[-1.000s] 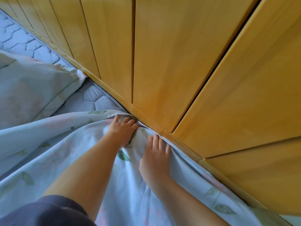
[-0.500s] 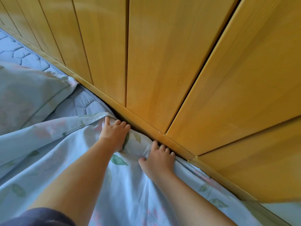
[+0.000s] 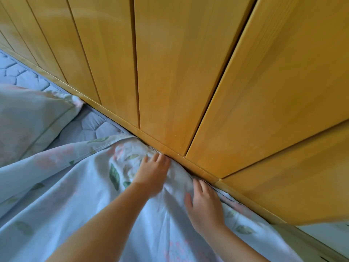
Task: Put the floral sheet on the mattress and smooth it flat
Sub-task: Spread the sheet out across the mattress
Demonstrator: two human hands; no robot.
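The pale blue floral sheet [image 3: 79, 188] lies rumpled over the grey quilted mattress [image 3: 94, 127], its edge bunched against the wooden panel. My left hand [image 3: 152, 175] presses flat on the bunched sheet, fingertips at the gap beside the wood. My right hand [image 3: 204, 207] lies flat on the sheet a little to the right, fingers straight and pointing into the same gap. Part of the mattress shows bare beyond the sheet's hem.
A tall yellow wooden panelled wall or wardrobe [image 3: 188, 72] runs along the bed's far side, with a low ledge [image 3: 188, 161] at mattress level. A floral pillow [image 3: 32, 118] lies at the left.
Both hands have slid along the wooden ledge; the right hand's fingers have straightened from curled to flat. The sheet's bunched edge sits closer to the gap.
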